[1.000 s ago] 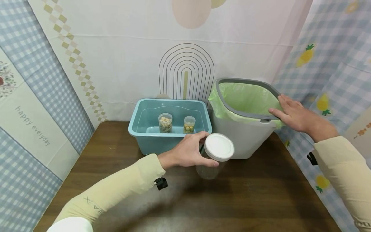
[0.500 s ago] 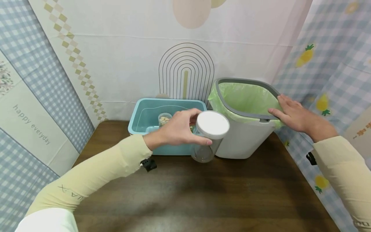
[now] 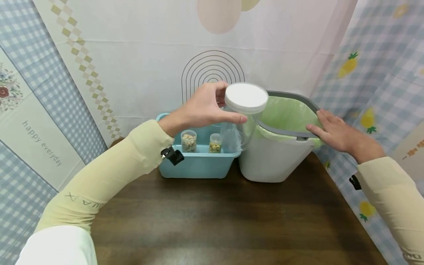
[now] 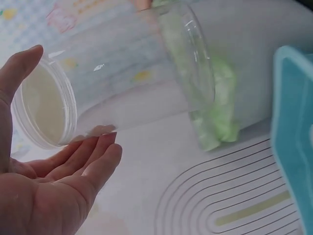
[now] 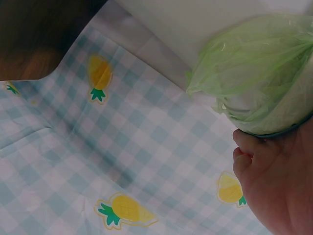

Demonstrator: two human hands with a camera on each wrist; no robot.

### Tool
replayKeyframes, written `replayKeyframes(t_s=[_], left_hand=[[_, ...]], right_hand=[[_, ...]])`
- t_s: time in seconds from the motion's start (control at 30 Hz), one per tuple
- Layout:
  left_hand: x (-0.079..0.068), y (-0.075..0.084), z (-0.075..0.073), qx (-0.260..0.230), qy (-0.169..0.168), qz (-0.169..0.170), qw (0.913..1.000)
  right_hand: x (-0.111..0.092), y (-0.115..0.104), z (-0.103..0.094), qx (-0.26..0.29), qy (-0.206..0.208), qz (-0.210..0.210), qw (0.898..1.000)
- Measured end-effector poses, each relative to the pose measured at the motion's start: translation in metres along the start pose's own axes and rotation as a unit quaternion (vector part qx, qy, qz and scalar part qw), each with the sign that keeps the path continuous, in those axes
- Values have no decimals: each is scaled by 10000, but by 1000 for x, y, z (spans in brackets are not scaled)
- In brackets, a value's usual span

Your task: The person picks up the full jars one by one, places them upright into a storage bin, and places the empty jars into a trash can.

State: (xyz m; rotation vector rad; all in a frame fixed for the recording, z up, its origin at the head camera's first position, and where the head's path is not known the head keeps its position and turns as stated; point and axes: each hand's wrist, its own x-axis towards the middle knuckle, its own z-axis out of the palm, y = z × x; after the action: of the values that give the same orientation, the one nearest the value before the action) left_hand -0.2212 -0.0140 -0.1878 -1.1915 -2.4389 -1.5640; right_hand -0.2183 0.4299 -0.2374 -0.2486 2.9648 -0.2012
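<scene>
My left hand [image 3: 203, 106] grips a clear plastic jar [image 3: 245, 123] near its top, thumb on the near side and fingers round the far side. A white lid [image 3: 246, 96] caps the jar, and nothing shows through its clear wall in the left wrist view. It hangs upright, slightly tilted, in front of where the blue tub [image 3: 198, 165] meets the trash bin [image 3: 268, 162]. My right hand [image 3: 341, 134] rests on the right front corner of the bin's grey rim, thumb lying along the front edge; its fingertips meet the rim in the right wrist view.
A light green bag [image 3: 285, 112] lines the bin and folds over its rim. Inside the tub stand two small clear cups, one with pale nuts [image 3: 188, 142], the other with yellowish-green pieces [image 3: 215, 146]. Patterned cloth walls enclose the brown wooden table [image 3: 225, 217].
My left hand has raised the jar from low over the table to bin-rim height, moving it away from me. The small cups show again. My right hand has stayed on the rim.
</scene>
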Motion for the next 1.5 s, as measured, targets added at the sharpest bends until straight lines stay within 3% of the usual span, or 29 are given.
replayKeyframes(t_s=[0.17, 0.37, 0.7, 0.97, 1.5], left_hand=[[23, 12, -5, 233, 146, -7, 9996], [51, 19, -2, 712, 182, -246, 9970], [83, 22, 15, 661, 290, -265, 9970], [101, 26, 27, 1032, 420, -369, 9931], [121, 16, 62, 976, 449, -364, 9935]], right_hand=[[-1, 2, 1, 8, 1, 3, 10000], [0, 3, 1, -18, 32, 11, 10000], [0, 2, 1, -15, 0, 66, 10000], [-1, -2, 0, 3, 46, 84, 10000], [-1, -4, 0, -42, 85, 129, 9999]])
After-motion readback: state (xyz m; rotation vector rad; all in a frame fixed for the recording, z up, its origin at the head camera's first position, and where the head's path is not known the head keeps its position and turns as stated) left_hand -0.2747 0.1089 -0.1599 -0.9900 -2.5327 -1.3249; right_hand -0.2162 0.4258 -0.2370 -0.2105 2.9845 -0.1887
